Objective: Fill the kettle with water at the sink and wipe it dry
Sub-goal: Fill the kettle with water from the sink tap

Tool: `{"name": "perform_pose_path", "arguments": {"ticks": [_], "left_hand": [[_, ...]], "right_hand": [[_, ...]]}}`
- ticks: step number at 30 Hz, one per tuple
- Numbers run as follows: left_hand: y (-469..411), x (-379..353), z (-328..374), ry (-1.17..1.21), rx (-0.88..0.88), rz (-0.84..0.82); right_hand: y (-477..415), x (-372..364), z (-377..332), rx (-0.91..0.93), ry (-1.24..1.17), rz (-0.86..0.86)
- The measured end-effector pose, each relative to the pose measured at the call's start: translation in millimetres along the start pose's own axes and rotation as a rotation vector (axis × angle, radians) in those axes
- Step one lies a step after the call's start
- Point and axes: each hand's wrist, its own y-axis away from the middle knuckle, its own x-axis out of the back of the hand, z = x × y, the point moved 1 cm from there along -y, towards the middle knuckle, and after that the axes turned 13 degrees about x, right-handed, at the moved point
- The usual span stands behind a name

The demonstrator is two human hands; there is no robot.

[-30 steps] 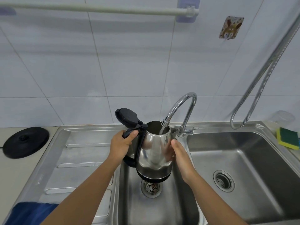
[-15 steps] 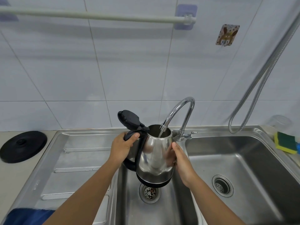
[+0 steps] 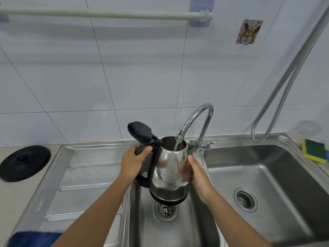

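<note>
Filling stage right now: the kettle [image 3: 170, 168] hangs over the left basin of the sink [image 3: 178, 229], lid [image 3: 140, 131] flipped open, mouth right under the tap [image 3: 195, 120] with water running in. Left hand [image 3: 133, 163] has its grip wrapped round the black handle; right hand [image 3: 197, 173] is flat against the side, steadying it rather than clasping it. My take: keep the mouth centred under the stream, keep it level, and support the weight as it gets heavier. Can't see the water level inside at all. A blue cloth [image 3: 33, 238], maybe for wiping, is cut off at the bottom edge.
</note>
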Motion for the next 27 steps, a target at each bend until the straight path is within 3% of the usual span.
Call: {"name": "perform_pose_path", "arguments": {"ticks": [27], "left_hand": [[-0.7, -5.1, -0.2, -0.011, 0.005, 0.006]], "right_hand": [[4.8, 2.8, -5.1, -0.024, -0.016, 0.015]]}}
